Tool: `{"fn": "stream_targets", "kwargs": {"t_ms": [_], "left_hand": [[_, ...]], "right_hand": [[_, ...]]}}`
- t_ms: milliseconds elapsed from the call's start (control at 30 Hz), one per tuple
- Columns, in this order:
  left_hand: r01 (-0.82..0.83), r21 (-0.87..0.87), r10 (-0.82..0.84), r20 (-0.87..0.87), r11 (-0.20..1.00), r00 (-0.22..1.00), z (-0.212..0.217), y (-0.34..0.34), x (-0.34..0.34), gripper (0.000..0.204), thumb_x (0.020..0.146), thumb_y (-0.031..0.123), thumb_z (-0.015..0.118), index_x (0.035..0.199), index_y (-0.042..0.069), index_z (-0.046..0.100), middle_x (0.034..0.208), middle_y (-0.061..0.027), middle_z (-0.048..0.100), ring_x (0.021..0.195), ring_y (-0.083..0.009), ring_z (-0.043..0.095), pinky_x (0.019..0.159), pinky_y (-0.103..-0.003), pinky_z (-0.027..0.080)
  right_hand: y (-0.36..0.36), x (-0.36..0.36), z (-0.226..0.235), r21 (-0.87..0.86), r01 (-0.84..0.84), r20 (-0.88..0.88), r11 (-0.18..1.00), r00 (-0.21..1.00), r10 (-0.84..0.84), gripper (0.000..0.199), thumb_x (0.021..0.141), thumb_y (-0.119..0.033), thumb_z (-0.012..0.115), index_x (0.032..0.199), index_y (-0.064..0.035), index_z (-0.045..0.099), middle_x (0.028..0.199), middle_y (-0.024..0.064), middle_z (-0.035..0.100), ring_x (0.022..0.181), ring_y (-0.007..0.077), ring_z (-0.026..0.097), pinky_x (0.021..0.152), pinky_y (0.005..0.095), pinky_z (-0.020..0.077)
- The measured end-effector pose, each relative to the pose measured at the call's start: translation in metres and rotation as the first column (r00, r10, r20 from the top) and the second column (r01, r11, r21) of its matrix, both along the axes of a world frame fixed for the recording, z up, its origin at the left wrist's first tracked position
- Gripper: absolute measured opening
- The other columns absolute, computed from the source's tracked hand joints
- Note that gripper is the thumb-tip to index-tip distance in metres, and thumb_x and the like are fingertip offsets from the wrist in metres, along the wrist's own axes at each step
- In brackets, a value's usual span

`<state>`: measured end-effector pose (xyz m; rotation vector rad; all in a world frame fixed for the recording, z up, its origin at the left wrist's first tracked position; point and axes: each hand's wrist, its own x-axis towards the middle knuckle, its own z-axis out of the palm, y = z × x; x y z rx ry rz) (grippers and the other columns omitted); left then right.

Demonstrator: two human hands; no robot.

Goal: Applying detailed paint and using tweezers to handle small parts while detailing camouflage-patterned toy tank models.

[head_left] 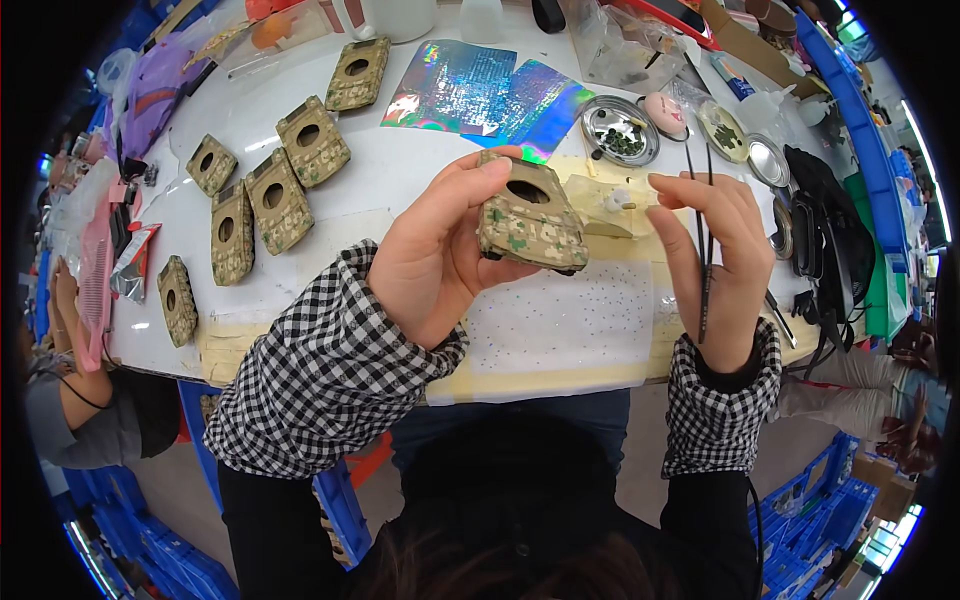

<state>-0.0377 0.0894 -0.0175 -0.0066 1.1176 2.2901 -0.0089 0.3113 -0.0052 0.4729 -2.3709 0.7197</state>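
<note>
My left hand (pixel 440 240) is closed around a camouflage-patterned model tank hull (pixel 535 222) with a round hole in its top, held tilted above the table. Black tweezers (pixel 707 240) stay in my right hand (pixel 725 235), tips pointing away from me, while thumb and index finger stand apart from each other. Below the hull lies a white sheet (pixel 560 330) scattered with tiny dark specks. Beyond the hands, a round metal tin (pixel 648 150) contains small dark green pieces. A small whitish piece (pixel 617 201) sits on a yellowish pad (pixel 590 222) between my hands.
Several more camouflage hulls (pixel 280 205) stand at the left of the table. Shiny holographic sheets (pixel 450 85) lie at the back. Round lids (pixel 768 160) and a black bag (pixel 825 200) are on the right. A bare arm (pixel 85 390) of another person shows at far left.
</note>
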Motion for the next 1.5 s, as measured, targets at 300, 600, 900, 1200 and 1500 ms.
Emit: {"fn": "stream_targets", "kwargs": {"t_ms": [300,600,900,1200,1500], "left_hand": [[0.007,0.023,-0.007,-0.005,1.0,1.0,-0.006,-0.001,-0.003,0.044,0.095,0.026,0.036,0.127,-0.003,0.041,0.121,-0.0241,0.053,0.105,-0.0274,0.06,0.087,-0.039,0.053],[-0.004,0.017,0.003,0.01,1.0,1.0,-0.004,0.0,-0.002,0.045,0.094,0.028,0.036,0.127,-0.003,0.043,0.12,-0.0228,0.055,0.1,-0.026,0.062,0.085,-0.038,0.053],[-0.017,0.043,0.016,0.033,0.999,0.999,-0.003,-0.001,0.0,0.045,0.093,0.028,0.039,0.125,-0.003,0.045,0.115,-0.0151,0.06,0.099,-0.0223,0.062,0.087,-0.041,0.053],[-0.013,0.043,0.012,0.035,0.999,0.999,-0.003,-0.001,0.0,0.044,0.094,0.028,0.039,0.124,-0.003,0.047,0.115,-0.0149,0.06,0.101,-0.0224,0.061,0.087,-0.042,0.052],[-0.015,0.038,0.014,0.032,0.999,0.999,-0.004,0.0,0.0,0.045,0.094,0.028,0.039,0.124,-0.003,0.046,0.115,-0.0152,0.059,0.101,-0.0226,0.061,0.087,-0.041,0.053]], "right_hand": [[-0.008,-0.007,-0.006,0.136,-0.005,-0.122,0.991,0.992,0.022,0.016,0.067,-0.004,0.074,0.08,-0.0051,0.065,0.073,0.0076,0.059,0.077,0.0269,0.056,0.065,0.0344,0.0457],[-0.019,0.006,0.014,-0.388,-0.249,-0.079,0.887,0.968,0.238,0.011,0.083,0.0,0.064,0.093,0.0015,0.06,0.082,0.009,0.061,0.072,0.0139,0.055,0.067,0.0234,0.0434],[-0.039,-0.001,0.005,-0.734,-0.256,0.109,0.63,0.87,0.481,0.01,0.094,-0.008,0.052,0.093,0.0018,0.051,0.084,0.0068,0.06,0.08,0.0121,0.065,0.071,0.0214,0.0495],[-0.041,-0.001,0.005,-0.713,-0.249,0.131,0.656,0.871,0.473,0.01,0.094,-0.009,0.052,0.092,0.0013,0.051,0.082,0.0061,0.061,0.079,0.0113,0.065,0.07,0.021,0.05],[-0.042,-0.002,0.004,-0.72,-0.248,0.126,0.649,0.872,0.473,0.01,0.094,-0.008,0.052,0.092,0.0014,0.051,0.082,0.0063,0.061,0.078,0.0115,0.065,0.069,0.0208,0.05]]}}
